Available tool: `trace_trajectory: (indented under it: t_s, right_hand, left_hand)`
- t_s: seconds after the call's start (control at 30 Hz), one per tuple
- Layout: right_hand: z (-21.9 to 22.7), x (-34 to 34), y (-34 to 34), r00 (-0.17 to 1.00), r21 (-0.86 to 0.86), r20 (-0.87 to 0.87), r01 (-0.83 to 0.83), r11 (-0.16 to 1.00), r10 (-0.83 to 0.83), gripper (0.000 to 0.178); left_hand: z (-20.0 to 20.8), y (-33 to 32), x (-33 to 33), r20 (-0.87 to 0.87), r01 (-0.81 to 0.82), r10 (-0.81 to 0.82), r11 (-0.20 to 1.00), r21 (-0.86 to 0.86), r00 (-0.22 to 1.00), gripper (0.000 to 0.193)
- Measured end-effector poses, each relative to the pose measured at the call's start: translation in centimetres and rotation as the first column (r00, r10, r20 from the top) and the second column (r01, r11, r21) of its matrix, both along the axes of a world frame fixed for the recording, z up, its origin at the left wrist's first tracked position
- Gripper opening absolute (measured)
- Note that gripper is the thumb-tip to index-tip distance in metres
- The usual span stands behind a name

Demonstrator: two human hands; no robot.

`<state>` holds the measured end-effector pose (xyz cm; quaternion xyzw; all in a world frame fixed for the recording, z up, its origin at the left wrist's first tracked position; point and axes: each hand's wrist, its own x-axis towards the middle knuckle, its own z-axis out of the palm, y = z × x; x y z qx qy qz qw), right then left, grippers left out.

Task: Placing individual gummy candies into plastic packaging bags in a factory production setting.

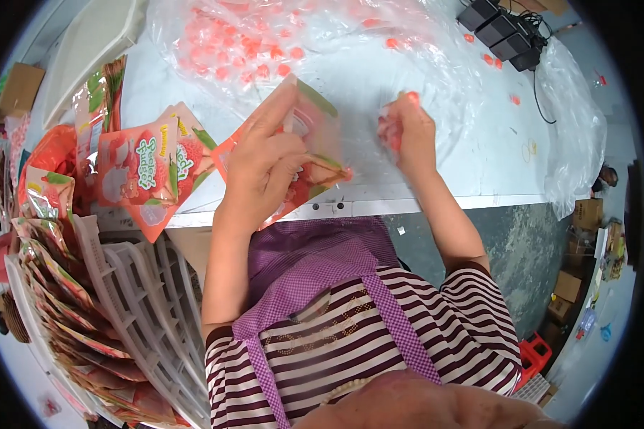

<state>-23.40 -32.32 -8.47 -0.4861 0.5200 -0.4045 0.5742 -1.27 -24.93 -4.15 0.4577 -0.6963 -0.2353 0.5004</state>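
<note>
My left hand (265, 161) grips a red and green printed pouch (320, 123) over the table's near edge. The pouch is tilted, and a small red piece shows at its right corner. To its right, my right hand (416, 136) is closed round several small red candies (390, 132) in clear wrapping, apart from the pouch. Beyond both hands, many loose red candies (225, 46) lie in and under a large clear plastic sheet. More pouches of the same print (132, 168) overlap at the table's left edge.
A white plastic crate (122, 286) packed with upright pouches (79, 307) stands below the table at left. A pale tray (93, 53) lies at far left. Black boxes with cables (504, 32) sit at far right, above crumpled clear plastic (572, 129). A red stool (533, 361) stands on the floor.
</note>
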Motion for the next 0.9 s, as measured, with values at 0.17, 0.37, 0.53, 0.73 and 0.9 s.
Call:
trace_trajectory:
  t_s: [0.17, 0.37, 0.53, 0.73, 0.9]
  right_hand:
    - [3.6, 1.7, -0.6, 0.727, -0.005, 0.685, -0.067, 0.998, 0.052, 0.040]
    - [4.2, 6.8, 1.0, 0.859, -0.228, 0.497, -0.009, 0.974, 0.124, 0.047]
    - [3.4, 7.4, 0.9, 0.891, -0.564, 0.385, 0.020, 0.825, 0.241, 0.055]
    - [4.0, 7.1, 1.8, 0.926, -0.673, 0.215, -0.091, 0.734, 0.312, 0.056]
    - [2.8, 7.0, 2.9, 0.864, -0.800, -0.396, -0.491, 0.346, 0.310, 0.060]
  left_hand:
    - [-0.6, -0.1, -1.0, -0.013, 0.069, -0.068, 0.998, 0.013, 0.998, 0.010]
    - [-1.1, -0.1, -1.5, -0.128, 0.016, -0.008, 0.998, 0.063, 0.992, 0.010]
    - [-1.1, 0.2, -1.3, -0.123, 0.027, -0.018, 0.997, 0.070, 0.992, 0.004]
    - [-1.5, 0.3, -0.8, -0.258, -0.004, 0.007, 1.000, 0.011, 0.966, 0.011]
    - [-1.4, 1.3, -0.4, -0.539, 0.019, 0.027, 0.997, 0.080, 0.842, 0.009]
